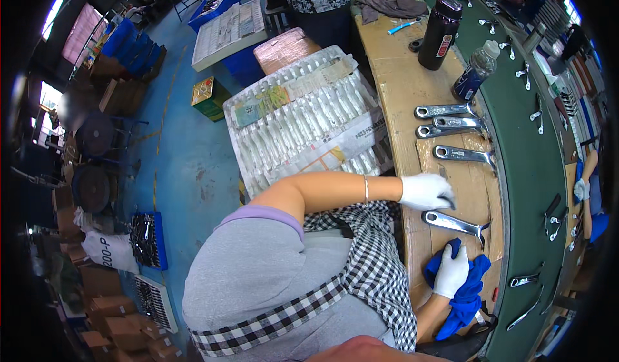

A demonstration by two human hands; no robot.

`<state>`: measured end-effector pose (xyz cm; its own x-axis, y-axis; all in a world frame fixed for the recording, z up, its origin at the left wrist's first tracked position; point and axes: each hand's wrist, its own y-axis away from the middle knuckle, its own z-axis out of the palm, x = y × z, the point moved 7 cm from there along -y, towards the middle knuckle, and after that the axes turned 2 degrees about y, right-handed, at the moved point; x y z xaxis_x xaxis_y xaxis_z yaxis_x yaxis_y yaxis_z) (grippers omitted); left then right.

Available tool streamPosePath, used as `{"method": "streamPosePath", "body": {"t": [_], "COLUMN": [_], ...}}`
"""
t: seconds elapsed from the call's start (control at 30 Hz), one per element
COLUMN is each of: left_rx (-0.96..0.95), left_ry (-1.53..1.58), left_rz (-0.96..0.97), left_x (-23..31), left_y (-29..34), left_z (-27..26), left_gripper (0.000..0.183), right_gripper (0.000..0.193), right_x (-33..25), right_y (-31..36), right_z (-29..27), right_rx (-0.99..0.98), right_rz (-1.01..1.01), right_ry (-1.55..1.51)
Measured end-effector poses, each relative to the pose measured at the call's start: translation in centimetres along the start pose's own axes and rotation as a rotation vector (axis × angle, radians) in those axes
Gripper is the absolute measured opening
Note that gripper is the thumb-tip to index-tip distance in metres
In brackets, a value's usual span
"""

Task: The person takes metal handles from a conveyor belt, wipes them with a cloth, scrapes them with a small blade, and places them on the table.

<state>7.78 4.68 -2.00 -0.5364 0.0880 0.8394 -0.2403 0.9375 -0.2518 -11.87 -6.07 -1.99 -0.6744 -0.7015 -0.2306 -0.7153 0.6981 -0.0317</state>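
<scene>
My left hand (426, 191), in a white glove with darkened fingertips, is over the cardboard-covered bench with its fingers curled together. What lies inside them, if anything, is hidden. Just on the near side of it lies a polished silver crank arm (454, 222), apart from the other parts. My right hand (451, 273), also white-gloved, grips a bunched blue cloth (474, 283) close to that crank arm. Farther up the bench, several similar crank arms lie side by side, among them a single one (461, 153) nearest my left hand.
A dark bottle (440, 34) and a clear-topped plastic bottle (476, 71) stand at the bench's far end. A green conveyor (519, 188) carrying metal parts runs along the right. White trays of wrapped parts (309, 120) are stacked to the left. Other people work across the conveyor and ahead.
</scene>
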Motion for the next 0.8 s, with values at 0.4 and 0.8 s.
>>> {"method": "streamPosePath", "body": {"t": [0.4, 0.8], "left_rx": [-0.026, -0.376], "left_ry": [-0.597, 0.833], "left_rz": [0.586, 0.945], "left_x": [32.3, 33.0], "left_y": [7.1, 13.1], "left_z": [-5.7, -10.5], "left_gripper": [0.017, 0.027], "right_gripper": [0.042, 0.055], "right_x": [4.5, 3.6], "right_y": [-0.7, -2.2], "right_z": [3.8, 3.7], "right_rx": [-0.135, -0.309], "right_rz": [-0.489, -0.180], "right_ry": [-0.199, -0.112]}}
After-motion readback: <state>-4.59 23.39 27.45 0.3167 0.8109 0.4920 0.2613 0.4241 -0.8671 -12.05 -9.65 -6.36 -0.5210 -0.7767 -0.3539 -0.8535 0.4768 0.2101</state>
